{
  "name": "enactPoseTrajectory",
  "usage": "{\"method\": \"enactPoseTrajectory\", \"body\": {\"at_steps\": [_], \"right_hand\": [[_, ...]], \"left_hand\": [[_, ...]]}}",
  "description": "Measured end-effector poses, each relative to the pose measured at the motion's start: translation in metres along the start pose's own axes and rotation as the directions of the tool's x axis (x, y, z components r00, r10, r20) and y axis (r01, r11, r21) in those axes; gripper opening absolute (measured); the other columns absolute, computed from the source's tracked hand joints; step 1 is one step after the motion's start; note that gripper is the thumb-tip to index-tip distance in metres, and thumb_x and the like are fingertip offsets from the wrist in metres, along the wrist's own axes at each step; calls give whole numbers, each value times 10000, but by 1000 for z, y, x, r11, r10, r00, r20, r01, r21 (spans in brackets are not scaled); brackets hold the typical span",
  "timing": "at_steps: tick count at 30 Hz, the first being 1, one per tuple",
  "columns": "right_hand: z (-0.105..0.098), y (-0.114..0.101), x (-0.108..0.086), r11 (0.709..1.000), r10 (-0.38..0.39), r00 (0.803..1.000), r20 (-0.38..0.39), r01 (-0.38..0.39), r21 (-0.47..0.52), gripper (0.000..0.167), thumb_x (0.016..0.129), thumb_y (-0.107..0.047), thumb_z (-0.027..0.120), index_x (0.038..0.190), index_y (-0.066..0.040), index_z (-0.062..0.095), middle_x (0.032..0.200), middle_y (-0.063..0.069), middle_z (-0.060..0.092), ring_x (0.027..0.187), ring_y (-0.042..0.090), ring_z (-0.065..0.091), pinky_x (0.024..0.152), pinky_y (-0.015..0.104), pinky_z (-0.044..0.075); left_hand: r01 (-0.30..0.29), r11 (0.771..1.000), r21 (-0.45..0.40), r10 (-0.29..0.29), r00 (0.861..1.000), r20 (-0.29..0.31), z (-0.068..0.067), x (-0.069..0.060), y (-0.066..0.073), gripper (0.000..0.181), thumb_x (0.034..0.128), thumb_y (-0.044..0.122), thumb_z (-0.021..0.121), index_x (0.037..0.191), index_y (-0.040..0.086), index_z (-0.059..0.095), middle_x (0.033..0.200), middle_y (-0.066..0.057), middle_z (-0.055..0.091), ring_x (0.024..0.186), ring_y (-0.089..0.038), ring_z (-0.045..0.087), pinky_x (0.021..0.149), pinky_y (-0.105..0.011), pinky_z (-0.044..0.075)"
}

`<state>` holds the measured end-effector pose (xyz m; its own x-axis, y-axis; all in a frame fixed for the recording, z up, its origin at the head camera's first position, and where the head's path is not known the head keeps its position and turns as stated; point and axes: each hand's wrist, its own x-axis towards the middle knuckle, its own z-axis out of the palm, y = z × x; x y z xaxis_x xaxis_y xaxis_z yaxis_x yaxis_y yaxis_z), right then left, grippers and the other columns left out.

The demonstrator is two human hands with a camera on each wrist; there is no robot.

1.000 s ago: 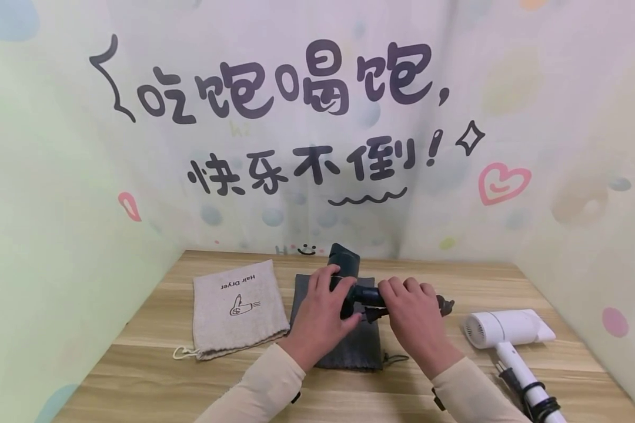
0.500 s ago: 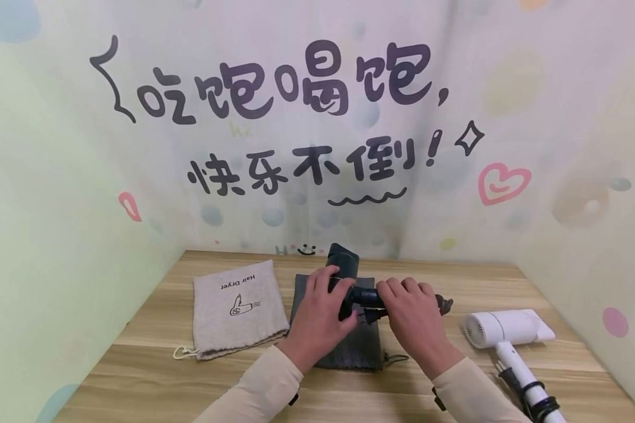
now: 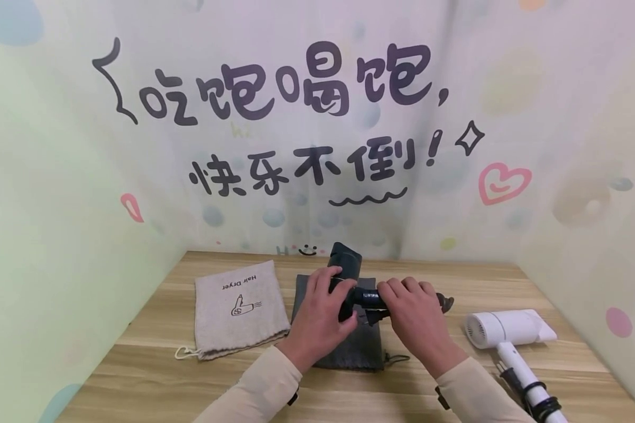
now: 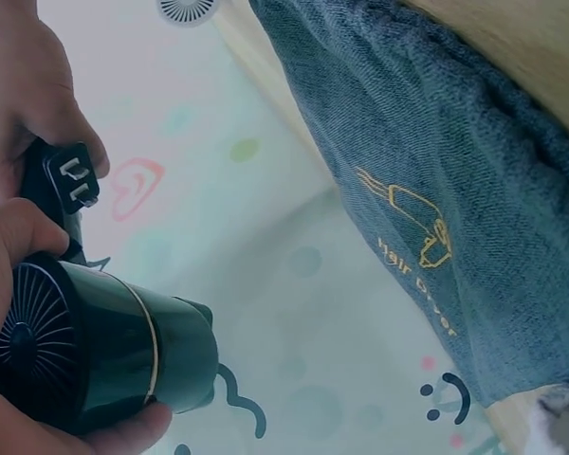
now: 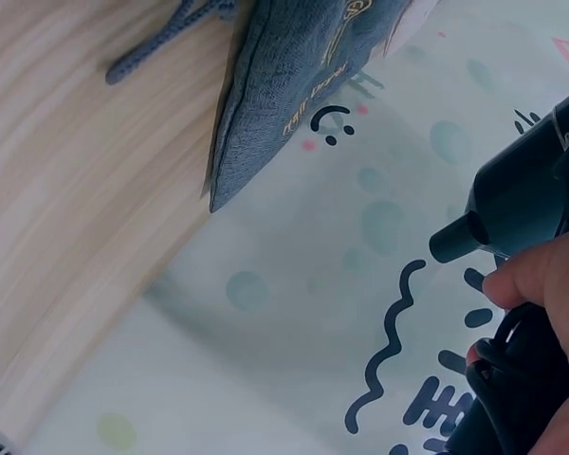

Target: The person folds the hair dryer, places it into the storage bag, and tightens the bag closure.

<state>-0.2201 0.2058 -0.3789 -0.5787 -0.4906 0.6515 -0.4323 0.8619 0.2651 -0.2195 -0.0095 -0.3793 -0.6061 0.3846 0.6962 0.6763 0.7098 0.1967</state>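
Note:
A dark green hair dryer [image 3: 346, 265] is held above a dark blue-grey drawstring bag [image 3: 354, 349] that lies flat on the table. The left hand [image 3: 320, 311] grips the dryer's barrel near its round vent, thumb and fingers on opposite sides, as the left wrist view shows. Around the handle curl the fingers of the right hand [image 3: 415, 314], where a black cord is bundled. The cord's two-pin plug [image 4: 71, 175] sticks out between the hands. In the right wrist view the dryer's nozzle [image 5: 455, 237] points away from the right hand [image 5: 559, 313].
A beige bag [image 3: 238, 317] printed "Hair Dryer" lies at the left of the wooden table [image 3: 137, 376], its white drawstring at the lower left. On the right rests a white hair dryer [image 3: 508, 328] with a black cord wound round its handle. Printed cloth walls stand behind and at both sides.

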Motion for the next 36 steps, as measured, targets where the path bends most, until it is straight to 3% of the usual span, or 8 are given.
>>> {"method": "enactPoseTrajectory", "body": {"at_steps": [14,24,36], "right_hand": [[1,0,-1,1000,-12,1000,1,12,15,351,768,-49,796,1066,-115,621,934,23,640,841,278,587,730,474,478],[1,3,-1,998,-32,999,-17,32,47,399,740,-42,823,1085,-114,636,950,21,649,861,278,599,753,487,486],[2,4,-4,994,-54,998,-21,56,92,405,724,-13,828,1064,-122,637,969,12,652,866,265,593,748,483,486]], "left_hand": [[-20,1000,-16,20,1000,16,-1,-3,-3,477,793,232,815,1227,135,642,1403,-109,438,1303,-295,391,967,-397,491],[-99,995,-1,99,995,-27,-5,-1,-4,455,776,211,809,1194,115,658,1366,-111,477,1269,-309,436,943,-389,506],[-126,992,-30,125,992,-19,-6,-2,-7,436,783,213,786,1191,125,660,1354,-92,497,1278,-301,452,972,-402,486]]}}
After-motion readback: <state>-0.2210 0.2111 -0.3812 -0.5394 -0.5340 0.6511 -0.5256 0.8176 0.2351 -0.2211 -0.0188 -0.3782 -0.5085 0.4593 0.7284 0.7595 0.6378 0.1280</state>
